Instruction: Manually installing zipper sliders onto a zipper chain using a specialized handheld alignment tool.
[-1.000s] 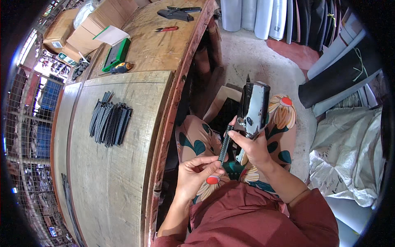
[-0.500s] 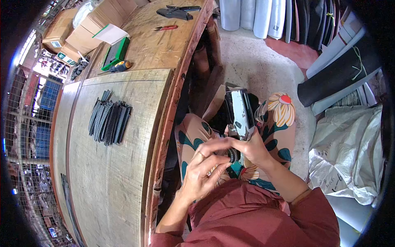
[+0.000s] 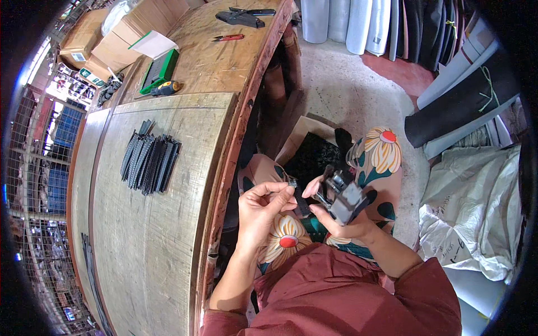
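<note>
My right hand point(image 3: 343, 221) sits just right of the frame's centre, closed around a grey and black stapler point(image 3: 343, 197) that I hold above my lap, its bulky head tilted toward the upper right. A black strap point(image 3: 303, 206) hangs from under it, between my two hands. My left hand point(image 3: 263, 208) is just left of centre, fingers curled, with thumb and forefinger pinched on a small dark metal piece point(image 3: 291, 183) at their tips; what exactly it is I cannot tell, it is too small. That piece is just beside the stapler, not touching it as far as I can see.

Below my hands lie my knees in flowered trousers point(image 3: 386, 154), and at the bottom of the frame my dark red top point(image 3: 347, 297). Beyond my knees, toward the centre top, a cardboard box point(image 3: 297, 137) stands on the floor with black stuff in it.

The wooden bench point(image 3: 157, 241) fills the left half of the frame. On it, left of centre, is a bundle of black strips point(image 3: 150, 163). Farther up lie a green box point(image 3: 160, 69) and a yellow and black tool point(image 3: 167, 88), then red pliers point(image 3: 228, 38) and another dark tool point(image 3: 242, 18) at the top edge. Brown cartons point(image 3: 106, 39) are stacked in the upper left.

Rolls of fabric point(image 3: 364, 22) lean along the top right, and a white sack point(image 3: 476, 213) lies at the right.
</note>
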Motion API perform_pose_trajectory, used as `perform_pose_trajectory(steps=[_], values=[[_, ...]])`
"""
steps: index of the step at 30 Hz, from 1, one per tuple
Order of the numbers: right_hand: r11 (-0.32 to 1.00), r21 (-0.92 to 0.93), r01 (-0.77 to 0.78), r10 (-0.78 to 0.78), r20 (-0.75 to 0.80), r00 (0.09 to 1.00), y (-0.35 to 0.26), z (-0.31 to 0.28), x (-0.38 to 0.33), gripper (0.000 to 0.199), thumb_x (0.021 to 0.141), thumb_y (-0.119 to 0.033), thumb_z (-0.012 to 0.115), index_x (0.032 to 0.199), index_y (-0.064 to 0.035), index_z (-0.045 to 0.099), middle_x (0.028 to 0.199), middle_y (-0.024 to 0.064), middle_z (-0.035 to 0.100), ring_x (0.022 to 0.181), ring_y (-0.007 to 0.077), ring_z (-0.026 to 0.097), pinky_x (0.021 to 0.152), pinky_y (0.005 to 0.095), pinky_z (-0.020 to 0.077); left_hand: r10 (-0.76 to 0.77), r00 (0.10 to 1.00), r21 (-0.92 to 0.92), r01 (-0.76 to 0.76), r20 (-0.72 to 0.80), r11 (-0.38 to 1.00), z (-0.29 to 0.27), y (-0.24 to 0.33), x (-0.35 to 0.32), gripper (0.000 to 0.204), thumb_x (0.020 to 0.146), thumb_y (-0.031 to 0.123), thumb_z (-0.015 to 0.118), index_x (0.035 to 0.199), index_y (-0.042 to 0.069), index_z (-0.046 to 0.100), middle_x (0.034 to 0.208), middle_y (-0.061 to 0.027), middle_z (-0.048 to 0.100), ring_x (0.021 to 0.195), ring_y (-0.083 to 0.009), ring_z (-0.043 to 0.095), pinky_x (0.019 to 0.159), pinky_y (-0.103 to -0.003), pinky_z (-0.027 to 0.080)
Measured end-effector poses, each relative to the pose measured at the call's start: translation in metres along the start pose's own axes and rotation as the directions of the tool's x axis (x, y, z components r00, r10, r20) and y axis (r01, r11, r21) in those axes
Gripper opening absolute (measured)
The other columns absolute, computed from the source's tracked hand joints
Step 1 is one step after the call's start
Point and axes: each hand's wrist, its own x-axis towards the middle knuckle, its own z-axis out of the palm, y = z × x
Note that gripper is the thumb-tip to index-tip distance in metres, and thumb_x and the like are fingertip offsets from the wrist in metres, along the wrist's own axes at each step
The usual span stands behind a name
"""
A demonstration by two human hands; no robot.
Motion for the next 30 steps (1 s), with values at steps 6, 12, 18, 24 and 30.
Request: perform_pose_trajectory(steps=[6,12,18,24,30], values=[[1.0,-0.027,-0.001,0.003,0.069,0.998,0.002,-0.001,-0.001,0.035,0.075,0.003,0.067,0.106,-0.0022,0.053,0.097,0.0073,0.057,0.086,0.0158,0.056,0.078,0.0274,0.0442,-0.05,0.999,0.004,0.05,0.003,0.999,0.002,-0.001,0.0,0.009,0.082,0.001,0.067,0.089,-0.005,0.064,0.079,-0.0111,0.067,0.068,-0.013,0.065,0.064,-0.025,0.057],[0.997,0.01,-0.077,0.078,-0.049,0.996,-0.005,0.008,-0.001,0.032,0.077,0.002,0.066,0.106,-0.0024,0.052,0.089,0.0053,0.06,0.081,0.0111,0.058,0.073,0.0246,0.0458,-0.05,0.999,-0.115,0.051,0.01,0.992,0.0,-0.007,-0.004,0.011,0.081,0.002,0.068,0.091,-0.004,0.065,0.078,-0.0111,0.067,0.067,-0.0134,0.066,0.063,-0.023,0.056],[0.978,-0.059,-0.199,0.191,-0.125,0.974,-0.012,0.011,0.004,0.027,0.075,0.001,0.066,0.097,-0.004,0.051,0.078,0.0039,0.055,0.071,0.0092,0.053,0.063,0.0254,0.0442,-0.131,0.991,-0.158,0.132,0.016,0.979,0.009,0.003,-0.012,0.008,0.085,0.003,0.063,0.091,-0.002,0.064,0.083,-0.0125,0.068,0.073,-0.0184,0.068,0.064,-0.028,0.059],[0.982,-0.084,-0.167,0.157,-0.117,0.981,-0.013,0.011,0.005,0.03,0.078,-0.001,0.066,0.105,0.0002,0.055,0.091,0.0065,0.064,0.083,0.0112,0.062,0.073,0.0251,0.0491,-0.126,0.992,-0.211,0.12,-0.017,0.97,0.011,0.0,-0.015,0.014,0.085,0.002,0.064,0.096,-0.006,0.063,0.089,-0.0142,0.065,0.075,-0.0202,0.068,0.066,-0.03,0.059],[0.99,-0.057,-0.128,0.118,-0.153,0.981,-0.013,0.014,0.007,0.03,0.073,0.002,0.065,0.1,-0.0045,0.053,0.082,0.0039,0.057,0.073,0.0091,0.055,0.065,0.0246,0.0443,-0.053,0.997,-0.133,0.046,-0.049,0.99,0.013,-0.006,-0.014,0.008,0.084,0.0,0.063,0.091,-0.003,0.064,0.093,-0.013,0.066,0.074,-0.0196,0.068,0.066,-0.027,0.058]])
